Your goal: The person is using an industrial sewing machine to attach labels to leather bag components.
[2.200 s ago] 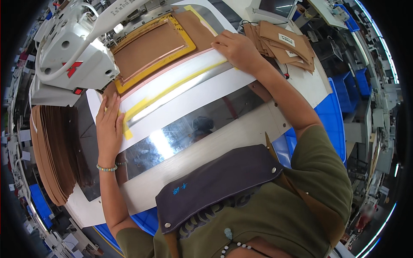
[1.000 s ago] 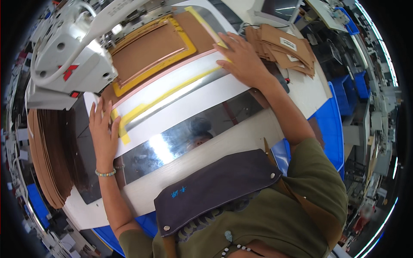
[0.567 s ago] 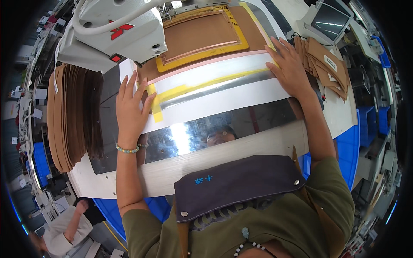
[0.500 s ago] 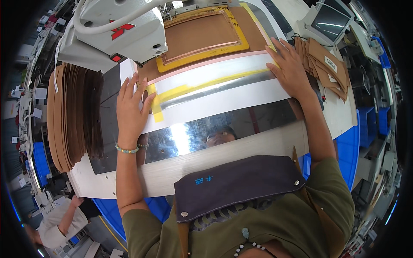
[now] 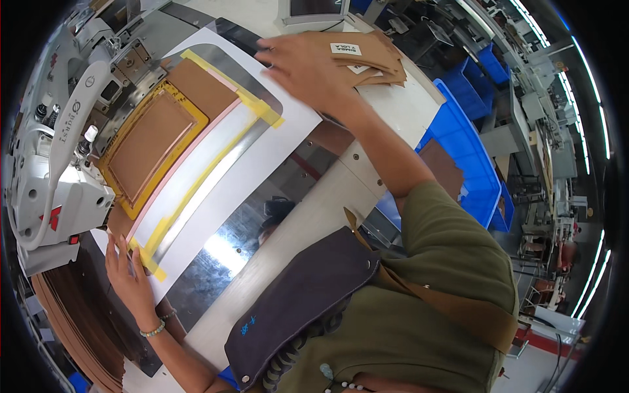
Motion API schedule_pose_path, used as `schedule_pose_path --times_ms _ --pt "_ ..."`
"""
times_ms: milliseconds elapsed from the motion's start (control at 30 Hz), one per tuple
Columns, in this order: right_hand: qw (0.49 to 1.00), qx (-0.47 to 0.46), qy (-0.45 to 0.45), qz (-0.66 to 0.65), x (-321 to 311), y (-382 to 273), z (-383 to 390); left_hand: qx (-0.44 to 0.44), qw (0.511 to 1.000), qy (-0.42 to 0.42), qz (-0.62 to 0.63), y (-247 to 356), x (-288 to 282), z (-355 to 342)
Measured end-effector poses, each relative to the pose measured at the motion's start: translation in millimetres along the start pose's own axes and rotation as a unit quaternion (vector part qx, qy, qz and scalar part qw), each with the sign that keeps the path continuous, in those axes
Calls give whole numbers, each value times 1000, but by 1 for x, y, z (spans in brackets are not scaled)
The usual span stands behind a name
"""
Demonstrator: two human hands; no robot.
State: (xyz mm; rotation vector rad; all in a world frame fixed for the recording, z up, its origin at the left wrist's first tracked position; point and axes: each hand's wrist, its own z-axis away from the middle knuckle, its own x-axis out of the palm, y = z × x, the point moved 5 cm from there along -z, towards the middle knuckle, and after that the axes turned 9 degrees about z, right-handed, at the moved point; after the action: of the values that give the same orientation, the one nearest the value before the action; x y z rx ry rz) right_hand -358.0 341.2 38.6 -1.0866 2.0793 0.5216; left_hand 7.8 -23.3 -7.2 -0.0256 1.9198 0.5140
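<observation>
My left hand (image 5: 131, 283) lies with fingers stretched at the lower left corner of a flat metal template, beside the yellow tape (image 5: 154, 239). Brown panels lie on the template (image 5: 255, 75), framed by a yellow rectangular frame (image 5: 171, 167) around a smaller brown piece (image 5: 149, 149). A pink strip runs along the panel's near edge, and white paper (image 5: 272, 154) shows underneath. Slightly blurred, my right hand (image 5: 306, 71) is off the template's far right end, fingers extended and nothing visible in them. It is nearest a pile of brown pieces with white labels (image 5: 370, 56).
A white sewing machine head (image 5: 62, 203) stands left of the template. Brown sheets (image 5: 62, 321) are stacked at the lower left. The shiny metal bed (image 5: 278, 190) lies nearer me. A monitor (image 5: 313, 8) stands behind; a large blue bin (image 5: 462, 124) sits to the right.
My right hand has left the template's right edge and reached toward the labelled brown pile. My left hand stays at the left corner. The view has turned to the right.
</observation>
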Motion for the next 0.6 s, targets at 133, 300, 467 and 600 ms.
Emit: schedule_pose_path --times_ms 133,300,467,600 --pt "987 128 -53 76 -37 101 -8 12 1000 -1 -5 -1 2 -2" --pt "953 181 -240 43 -1 186 30 24 1000 1 -14 -1 -7 5" --pt "948 233 -114 -184 -20 194 31 -15 999 7 51 2 -20 0" --pt "932 186 -67 -303 -47 115 -44 7 999 8 35 -3 -36 -19"
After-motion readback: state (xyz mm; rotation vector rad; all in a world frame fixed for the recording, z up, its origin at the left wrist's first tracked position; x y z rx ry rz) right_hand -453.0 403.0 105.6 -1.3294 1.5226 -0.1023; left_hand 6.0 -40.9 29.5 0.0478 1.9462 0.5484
